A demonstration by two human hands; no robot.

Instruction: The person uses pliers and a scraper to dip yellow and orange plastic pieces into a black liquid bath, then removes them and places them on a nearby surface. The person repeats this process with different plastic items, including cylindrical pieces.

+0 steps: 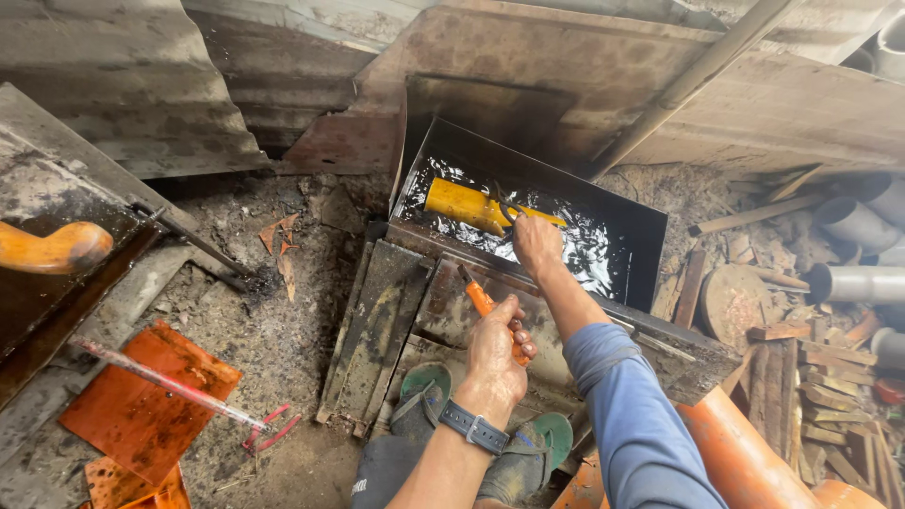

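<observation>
My right hand (535,243), on a blue-sleeved arm, reaches over a black metal tank (641,247) of dark water and grips thin metal tongs (506,207). The tongs pinch a yellow pipe piece (464,204) that lies partly in the water. My left hand (495,358), with a dark wristwatch, hovers nearer to me over rusty metal plates (377,325). It is closed around an orange-handled tool (481,302) whose tip points up and to the left. My feet in green sandals (426,391) stand just below the plates.
A large orange pipe (745,443) lies at the lower right, with grey pipes (853,283) and wood scraps (834,386) beyond it. Orange sheet pieces (141,405) and a red-handled rod (170,385) lie on the dirt at the left. An orange curved piece (52,247) rests on a dark slab.
</observation>
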